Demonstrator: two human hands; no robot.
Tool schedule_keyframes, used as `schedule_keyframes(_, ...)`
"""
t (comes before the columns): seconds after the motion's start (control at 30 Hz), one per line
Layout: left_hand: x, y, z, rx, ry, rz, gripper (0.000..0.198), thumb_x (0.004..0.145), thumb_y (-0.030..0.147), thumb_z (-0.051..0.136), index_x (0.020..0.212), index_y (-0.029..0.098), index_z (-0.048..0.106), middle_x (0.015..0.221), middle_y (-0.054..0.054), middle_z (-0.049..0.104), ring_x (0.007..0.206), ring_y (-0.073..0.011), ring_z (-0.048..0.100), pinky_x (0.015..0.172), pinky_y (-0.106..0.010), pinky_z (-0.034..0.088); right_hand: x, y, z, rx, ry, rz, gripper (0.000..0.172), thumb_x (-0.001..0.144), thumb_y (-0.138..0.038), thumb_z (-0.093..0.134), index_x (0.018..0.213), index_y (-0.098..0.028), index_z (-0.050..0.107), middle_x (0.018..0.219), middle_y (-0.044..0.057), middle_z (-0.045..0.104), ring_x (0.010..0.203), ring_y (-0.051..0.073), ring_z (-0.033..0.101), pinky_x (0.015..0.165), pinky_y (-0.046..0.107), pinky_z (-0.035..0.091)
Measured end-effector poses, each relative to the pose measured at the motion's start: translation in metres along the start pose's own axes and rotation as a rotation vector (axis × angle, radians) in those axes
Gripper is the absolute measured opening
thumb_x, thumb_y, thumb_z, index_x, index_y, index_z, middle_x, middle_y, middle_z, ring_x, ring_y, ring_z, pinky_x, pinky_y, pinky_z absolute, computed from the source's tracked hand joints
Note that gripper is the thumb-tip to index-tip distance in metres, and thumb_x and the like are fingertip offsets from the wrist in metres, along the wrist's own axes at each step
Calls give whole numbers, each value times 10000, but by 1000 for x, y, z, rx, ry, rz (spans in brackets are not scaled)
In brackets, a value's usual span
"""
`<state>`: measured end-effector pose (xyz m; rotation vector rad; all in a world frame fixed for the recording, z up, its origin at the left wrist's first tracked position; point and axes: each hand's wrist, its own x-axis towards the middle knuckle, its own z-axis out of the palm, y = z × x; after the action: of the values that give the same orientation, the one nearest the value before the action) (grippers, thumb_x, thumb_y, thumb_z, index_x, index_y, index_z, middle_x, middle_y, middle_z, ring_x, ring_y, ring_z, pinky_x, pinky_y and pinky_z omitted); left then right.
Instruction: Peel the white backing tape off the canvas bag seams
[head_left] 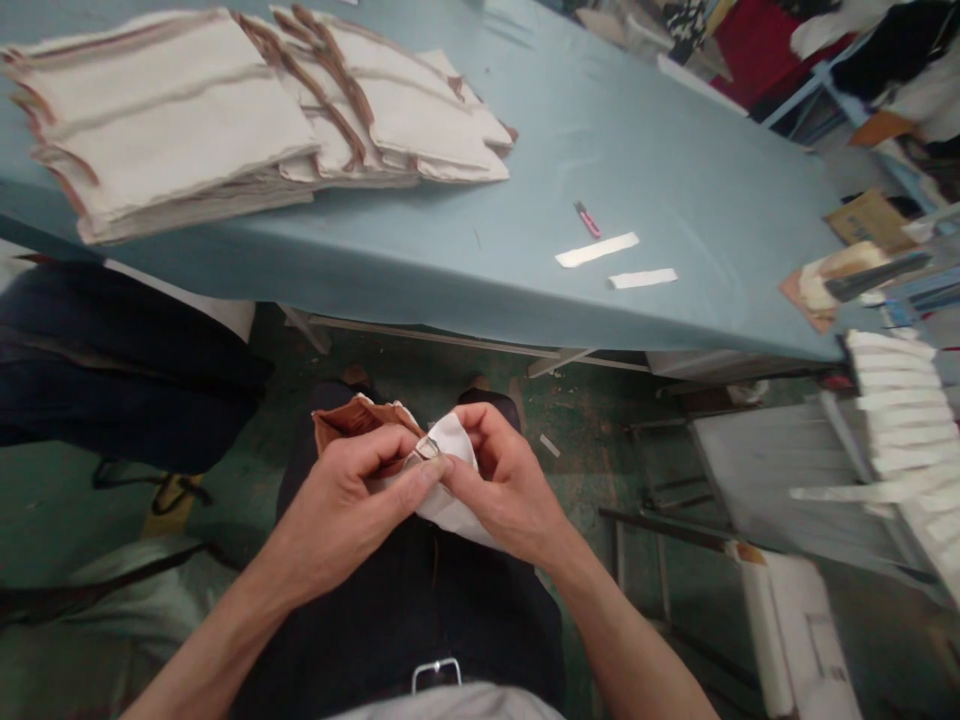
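Observation:
Both of my hands work over my lap on a small piece of white cloth with a brown part [450, 500]. My left hand [346, 500] pinches the cloth, thumb and fingers pressed together near a small metal ring [427, 447]. My right hand [501, 480] grips the white edge from the other side, fingers curled round it. The brown part [352, 415] sticks out behind my left hand. My dark trousers lie beneath.
A blue-covered table [600, 130] stands ahead with stacks of cream cloth pieces with brown straps [225, 100], a small pink cutter [587, 219] and two white strips [598, 250]. White folded strips [900, 400] pile on a rack at right. A dark bag [112, 360] lies left.

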<state>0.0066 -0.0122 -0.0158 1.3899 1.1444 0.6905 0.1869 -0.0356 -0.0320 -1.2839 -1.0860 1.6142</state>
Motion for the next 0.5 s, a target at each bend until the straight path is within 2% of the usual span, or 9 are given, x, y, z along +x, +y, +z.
schedule_keyframes(0.23, -1, -6, -4, 35, -68, 64, 282, 920, 330, 593, 682, 184, 639, 632, 29, 528, 569, -121, 425, 524, -230, 357, -4, 4, 2, -83, 36, 19, 342, 898, -405, 790, 1113, -233, 589, 874, -17, 702, 680, 124, 612, 590, 229, 477)
schedule_keyframes(0.37, -2, -13, 1, 21, 30, 42, 307, 898, 336, 563, 629, 189, 584, 631, 19, 535, 591, -133, 466, 547, -233, 386, -5, 6, 11, -203, 89, -48, 270, 911, -350, 739, 1094, -235, 577, 849, -21, 702, 658, 131, 612, 581, 244, 457)
schedule_keyframes(0.5, -4, -18, 7, 43, 112, 75, 346, 954, 320, 520, 643, 187, 593, 618, 24, 544, 569, -127, 462, 543, -240, 379, -5, 8, 17, -291, 141, -99, 226, 923, -340, 702, 1079, -237, 574, 876, -6, 728, 701, 159, 667, 625, 276, 488)
